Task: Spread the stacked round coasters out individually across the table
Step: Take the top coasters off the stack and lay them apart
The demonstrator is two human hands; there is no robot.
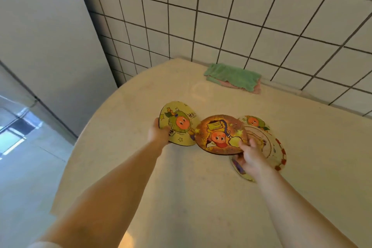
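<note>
My left hand point(158, 132) grips the near-left edge of a yellow-green round coaster point(179, 121) with an orange cartoon figure, left of the others. My right hand point(250, 155) pinches the near-right rim of an orange-brown coaster point(219, 135) with a similar figure, lifted slightly above the table. Under and behind it lie more overlapping coasters: one with a green-and-orange figure point(254, 122) at the back, and a pale one with a red-spotted rim point(275, 147). Part of another coaster point(240, 171) shows below my right hand.
The beige table point(181, 187) has a rounded left edge and meets a white tiled wall point(241, 26) at the back. A folded green cloth point(231, 75) over a pink one lies against the wall. A grey cabinet point(50, 36) stands at left.
</note>
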